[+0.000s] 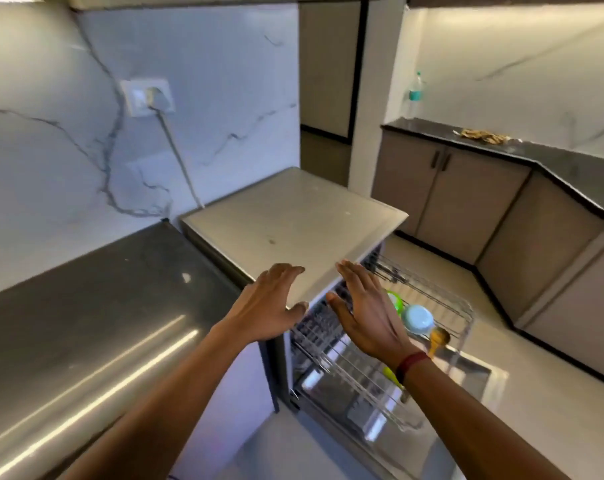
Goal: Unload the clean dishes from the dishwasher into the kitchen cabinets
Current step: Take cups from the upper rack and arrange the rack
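Note:
The dishwasher stands open below me, its wire upper rack pulled out to the right. In the rack lie a pale blue bowl, a green item, a wooden spoon and a yellow-green piece. My left hand hovers with spread fingers over the front edge of the dishwasher's top, holding nothing. My right hand, fingers straight and together, floats above the rack's left part, also empty.
A dark countertop runs to my left. Beige base cabinets under a dark counter line the right wall, with a water bottle and a brown cloth-like heap on it. A plug and cord hang on the marble wall.

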`<action>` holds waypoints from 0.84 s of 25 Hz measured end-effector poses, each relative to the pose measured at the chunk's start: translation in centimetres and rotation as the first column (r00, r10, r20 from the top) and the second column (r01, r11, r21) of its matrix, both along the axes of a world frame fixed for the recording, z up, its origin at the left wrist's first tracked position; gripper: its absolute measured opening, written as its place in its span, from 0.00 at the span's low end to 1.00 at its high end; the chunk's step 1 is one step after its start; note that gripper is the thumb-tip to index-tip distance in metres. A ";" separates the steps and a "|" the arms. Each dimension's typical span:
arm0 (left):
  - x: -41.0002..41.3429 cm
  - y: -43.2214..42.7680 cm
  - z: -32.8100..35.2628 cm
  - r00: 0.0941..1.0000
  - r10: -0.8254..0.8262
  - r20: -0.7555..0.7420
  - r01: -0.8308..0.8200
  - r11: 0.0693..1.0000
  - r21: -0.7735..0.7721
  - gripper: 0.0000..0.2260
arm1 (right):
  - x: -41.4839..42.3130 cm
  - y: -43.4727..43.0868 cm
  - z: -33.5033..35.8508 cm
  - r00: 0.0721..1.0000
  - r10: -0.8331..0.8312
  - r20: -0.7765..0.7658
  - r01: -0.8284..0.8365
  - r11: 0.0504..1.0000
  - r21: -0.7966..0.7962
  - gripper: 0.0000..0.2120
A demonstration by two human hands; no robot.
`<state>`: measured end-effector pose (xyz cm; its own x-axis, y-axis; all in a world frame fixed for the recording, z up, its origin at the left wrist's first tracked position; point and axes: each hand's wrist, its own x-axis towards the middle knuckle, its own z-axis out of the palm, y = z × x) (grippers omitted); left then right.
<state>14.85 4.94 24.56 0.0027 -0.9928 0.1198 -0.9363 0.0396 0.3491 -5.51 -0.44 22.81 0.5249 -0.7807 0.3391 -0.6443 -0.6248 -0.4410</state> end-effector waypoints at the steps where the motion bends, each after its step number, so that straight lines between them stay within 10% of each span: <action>1: -2.2 -0.3 -0.9 1.000 -0.019 -0.003 0.019 0.999 0.025 0.32 | -2.4 0.1 -0.8 1.000 -0.026 -0.012 0.026 0.999 0.022 0.28; 21: -20.3 -14.1 -19.6 0.954 -0.217 -0.208 0.280 0.892 0.356 0.33 | -21.4 -8.0 -17.4 0.954 -0.218 -0.207 0.285 0.871 0.399 0.25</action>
